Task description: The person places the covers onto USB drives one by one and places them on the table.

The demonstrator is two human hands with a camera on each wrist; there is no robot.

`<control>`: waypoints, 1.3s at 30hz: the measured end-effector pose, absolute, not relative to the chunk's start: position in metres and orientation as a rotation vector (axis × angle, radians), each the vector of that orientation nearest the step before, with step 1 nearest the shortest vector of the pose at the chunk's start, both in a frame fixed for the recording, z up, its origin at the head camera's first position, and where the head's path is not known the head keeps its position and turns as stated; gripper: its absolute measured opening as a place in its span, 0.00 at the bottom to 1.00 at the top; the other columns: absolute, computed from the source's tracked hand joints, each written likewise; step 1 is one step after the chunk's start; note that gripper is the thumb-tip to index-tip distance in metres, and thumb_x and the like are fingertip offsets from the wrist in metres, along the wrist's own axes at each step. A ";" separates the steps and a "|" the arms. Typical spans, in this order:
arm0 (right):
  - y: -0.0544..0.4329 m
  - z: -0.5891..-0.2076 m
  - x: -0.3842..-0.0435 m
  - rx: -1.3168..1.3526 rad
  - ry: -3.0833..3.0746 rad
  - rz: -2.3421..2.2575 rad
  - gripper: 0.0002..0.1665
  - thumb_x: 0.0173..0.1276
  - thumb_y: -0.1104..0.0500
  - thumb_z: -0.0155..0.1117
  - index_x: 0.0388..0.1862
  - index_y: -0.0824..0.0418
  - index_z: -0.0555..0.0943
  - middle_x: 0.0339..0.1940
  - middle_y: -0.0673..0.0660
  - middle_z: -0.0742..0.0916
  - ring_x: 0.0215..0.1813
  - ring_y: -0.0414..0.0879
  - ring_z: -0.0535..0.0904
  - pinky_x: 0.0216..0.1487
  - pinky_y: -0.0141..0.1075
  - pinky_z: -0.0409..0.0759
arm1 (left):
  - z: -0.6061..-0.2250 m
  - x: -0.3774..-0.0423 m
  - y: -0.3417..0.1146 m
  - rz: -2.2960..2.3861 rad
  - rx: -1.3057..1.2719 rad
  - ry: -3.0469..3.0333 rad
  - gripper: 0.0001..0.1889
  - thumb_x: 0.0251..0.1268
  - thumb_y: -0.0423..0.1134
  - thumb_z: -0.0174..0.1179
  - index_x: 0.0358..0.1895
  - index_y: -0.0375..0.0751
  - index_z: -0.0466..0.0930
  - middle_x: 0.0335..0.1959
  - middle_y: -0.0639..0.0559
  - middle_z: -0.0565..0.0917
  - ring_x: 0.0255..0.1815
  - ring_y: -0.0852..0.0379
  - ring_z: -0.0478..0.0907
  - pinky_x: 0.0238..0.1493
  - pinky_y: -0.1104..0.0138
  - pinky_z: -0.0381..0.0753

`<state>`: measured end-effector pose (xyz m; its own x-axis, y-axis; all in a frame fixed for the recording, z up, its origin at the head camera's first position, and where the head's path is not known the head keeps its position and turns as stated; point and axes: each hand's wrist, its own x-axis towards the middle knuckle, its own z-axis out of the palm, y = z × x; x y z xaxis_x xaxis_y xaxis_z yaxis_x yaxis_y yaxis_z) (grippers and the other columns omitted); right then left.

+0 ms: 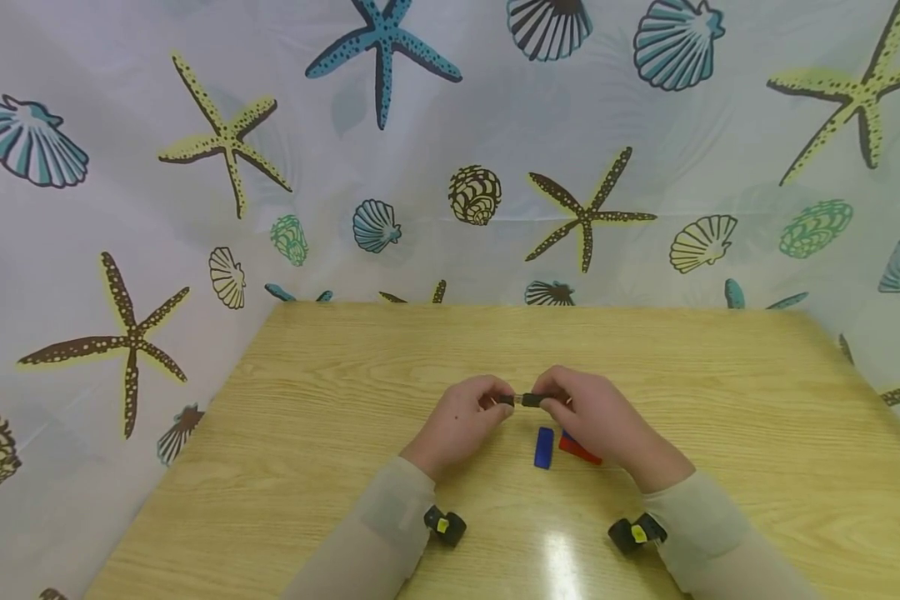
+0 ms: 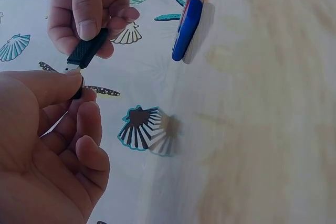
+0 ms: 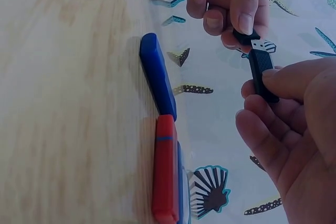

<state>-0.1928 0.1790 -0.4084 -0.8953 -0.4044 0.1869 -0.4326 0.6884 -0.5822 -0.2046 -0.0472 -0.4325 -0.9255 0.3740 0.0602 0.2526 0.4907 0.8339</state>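
Observation:
In the head view my left hand point(image 1: 457, 419) and right hand point(image 1: 598, 414) face each other above the table's middle. Between right thumb and fingers I pinch the black body of a USB stick point(image 3: 261, 74), its silver plug pointing at the left hand. My left thumb and fingertips hold its small black cap point(image 3: 244, 38), mostly covered by them. Part of the metal plug shows between body and cap; whether its tip is inside the cap, I cannot tell. Below the hands lie a blue USB stick point(image 1: 543, 447) and a red one point(image 1: 581, 451).
Partly hidden behind the red stick is another blue piece point(image 3: 180, 182). Everything rests on a light wooden table point(image 1: 330, 367). A pale curtain point(image 1: 435, 250) printed with shells and starfish hangs along its back and sides. Each wrist wears a small black camera point(image 1: 446, 526).

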 end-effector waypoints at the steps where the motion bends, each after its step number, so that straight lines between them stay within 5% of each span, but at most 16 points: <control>1: 0.179 -0.408 -0.193 0.711 -2.847 0.999 0.07 0.74 0.64 0.64 0.47 0.54 0.81 0.40 0.46 0.86 0.40 0.41 0.82 0.45 0.43 0.83 | -0.433 -0.205 -0.047 1.423 0.548 2.598 0.05 0.74 0.45 0.62 0.48 0.57 0.83 0.39 0.64 0.81 0.39 0.58 0.76 0.42 0.60 0.76; 39: 0.172 -0.411 -0.191 0.820 -2.838 0.983 0.06 0.73 0.62 0.66 0.40 0.49 0.83 0.36 0.41 0.85 0.35 0.38 0.77 0.39 0.38 0.77 | -0.431 -0.205 -0.044 1.352 0.658 2.568 0.04 0.73 0.40 0.63 0.43 0.55 0.86 0.40 0.66 0.83 0.39 0.62 0.77 0.44 0.64 0.77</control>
